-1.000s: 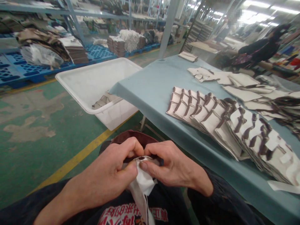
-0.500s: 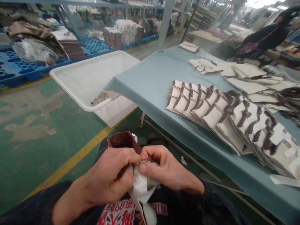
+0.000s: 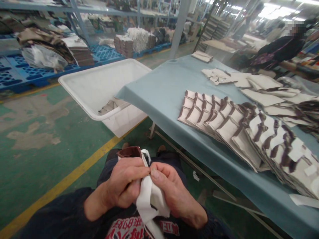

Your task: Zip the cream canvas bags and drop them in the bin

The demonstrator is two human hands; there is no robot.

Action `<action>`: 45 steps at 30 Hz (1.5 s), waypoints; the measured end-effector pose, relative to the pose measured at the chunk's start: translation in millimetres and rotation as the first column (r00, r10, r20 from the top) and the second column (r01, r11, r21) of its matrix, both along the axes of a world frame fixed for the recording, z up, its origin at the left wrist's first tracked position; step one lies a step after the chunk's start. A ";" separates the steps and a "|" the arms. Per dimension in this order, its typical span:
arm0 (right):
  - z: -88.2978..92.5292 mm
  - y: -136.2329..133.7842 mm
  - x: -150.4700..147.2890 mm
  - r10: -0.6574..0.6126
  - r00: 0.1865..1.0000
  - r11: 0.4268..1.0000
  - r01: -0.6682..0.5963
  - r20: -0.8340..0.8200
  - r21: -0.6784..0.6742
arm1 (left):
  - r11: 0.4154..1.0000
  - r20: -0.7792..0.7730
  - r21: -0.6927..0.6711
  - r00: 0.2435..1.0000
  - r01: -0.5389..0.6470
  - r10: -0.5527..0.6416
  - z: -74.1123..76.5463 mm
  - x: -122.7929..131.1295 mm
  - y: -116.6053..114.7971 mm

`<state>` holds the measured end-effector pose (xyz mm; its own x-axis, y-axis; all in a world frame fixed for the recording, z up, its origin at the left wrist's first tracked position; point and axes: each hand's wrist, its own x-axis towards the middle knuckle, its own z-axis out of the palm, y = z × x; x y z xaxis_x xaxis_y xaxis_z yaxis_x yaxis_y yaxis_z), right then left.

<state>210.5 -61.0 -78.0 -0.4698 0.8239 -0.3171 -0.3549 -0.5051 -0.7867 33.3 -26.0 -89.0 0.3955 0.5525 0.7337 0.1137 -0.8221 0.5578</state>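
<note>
My left hand (image 3: 123,182) is closed on a piece of brown and white fabric (image 3: 130,152), whose brown end sticks out beyond the knuckles. Thumb and fingertips of my right hand (image 3: 175,192) pinch the same piece, right beside the left fingertips. A white strip (image 3: 144,200) hangs down from between the hands over my lap, and a short white end curls up above them. The fingers hide the exact spot being pinched.
To the right stands a table with a blue-grey cover (image 3: 154,81). Overlapping rows of white and brown fabric pieces (image 3: 224,116) lie on it. A white plastic bin (image 3: 99,76) sits beyond its left corner. Further back are blue pallets (image 3: 104,54) with stacks and a co-worker (image 3: 279,46).
Both hands have shifted slightly and the right thumb has moved up to the pinch. More of the white strip shows between them. The view has tilted a little.
</note>
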 end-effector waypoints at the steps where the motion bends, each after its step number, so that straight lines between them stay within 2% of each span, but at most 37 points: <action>1: 3.3 1.1 3.6 0.027 0.999 0.999 -0.028 0.027 0.023 | 1.000 0.015 -0.006 1.000 -0.006 0.006 0.3 1.3 -0.4; 4: 17.1 7.4 18.9 0.117 0.979 0.978 -0.142 0.164 0.154 | 0.999 0.024 -0.025 0.999 -0.029 0.030 9.3 3.0 -3.3; 6: 26.1 13.2 29.0 0.123 0.947 0.922 -0.219 0.297 0.318 | 0.996 -0.053 -0.073 0.998 -0.050 0.047 21.5 1.0 -5.9; 8: 32.9 18.9 36.9 0.051 0.906 0.811 -0.283 0.420 0.512 | 0.984 -0.190 -0.165 0.981 -0.059 0.027 36.3 -3.7 -8.3; 11: 39.6 24.5 43.9 -0.102 0.851 0.597 -0.362 0.515 0.716 | 0.935 -0.368 -0.353 0.925 -0.043 -0.096 58.4 -14.2 -10.0; 13: 44.0 25.0 46.3 -0.148 0.827 0.490 -0.415 0.543 0.766 | 0.871 -0.434 -0.488 0.880 -0.049 -0.194 70.0 -21.3 -8.9; 15: 49.5 23.2 47.7 -0.168 0.807 0.425 -0.460 0.567 0.780 | 0.807 -0.434 -0.590 0.851 -0.020 -0.296 77.4 -26.3 -5.7; 17: 55.1 20.2 48.7 -0.193 0.783 0.377 -0.498 0.592 0.781 | 0.781 -0.391 -0.622 0.842 0.055 -0.371 79.8 -27.4 -2.0; 19: 58.8 17.4 50.0 -0.220 0.752 0.331 -0.542 0.622 0.773 | 0.801 -0.368 -0.586 0.839 0.126 -0.401 77.1 -24.9 0.3; 21: 59.1 15.3 52.3 -0.248 0.718 0.294 -0.584 0.650 0.757 | 0.869 -0.399 -0.473 0.844 0.146 -0.359 70.1 -20.7 -0.2; 24: 53.8 13.4 56.4 -0.283 0.682 0.264 -0.621 0.675 0.738 | 0.981 -0.473 -0.171 0.867 0.086 -0.159 56.3 -16.9 -3.9; 26: 49.8 12.6 57.8 -0.301 0.672 0.247 -0.630 0.677 0.736 | 0.998 -0.467 -0.033 0.882 0.048 -0.058 49.0 -17.3 -5.9; 27: 48.4 12.4 57.8 -0.309 0.670 0.237 -0.633 0.675 0.737 | 0.999 -0.456 -0.017 0.889 0.043 -0.046 46.8 -18.2 -6.3; 32: 49.8 10.6 52.6 -0.316 0.671 0.198 -0.644 0.671 0.739 | 0.984 -0.412 -0.140 0.897 0.111 -0.159 46.1 -23.1 -7.6; 36: 53.8 5.0 49.3 -0.310 0.661 0.190 -0.661 0.683 0.726 | 0.990 -0.457 -0.107 0.880 0.091 -0.130 52.2 -19.6 -10.8; 40: 55.3 -1.4 48.3 -0.339 0.635 0.216 -0.666 0.695 0.714 | 0.998 -0.560 0.025 0.828 0.055 -0.031 61.3 -12.4 -12.8; 42: 54.4 -1.9 48.6 -0.343 0.628 0.232 -0.664 0.698 0.711 | 0.998 -0.575 0.051 0.818 0.045 -0.008 63.9 -10.6 -13.7; 43: 53.6 -1.2 49.0 -0.334 0.638 0.239 -0.654 0.693 0.717 | 0.998 -0.572 0.029 0.820 0.050 -0.024 64.5 -10.3 -14.2; 45: 51.3 1.8 50.1 -0.271 0.688 0.271 -0.616 0.673 0.739 | 0.992 -0.533 -0.099 0.838 0.072 -0.114 64.2 -10.3 -16.0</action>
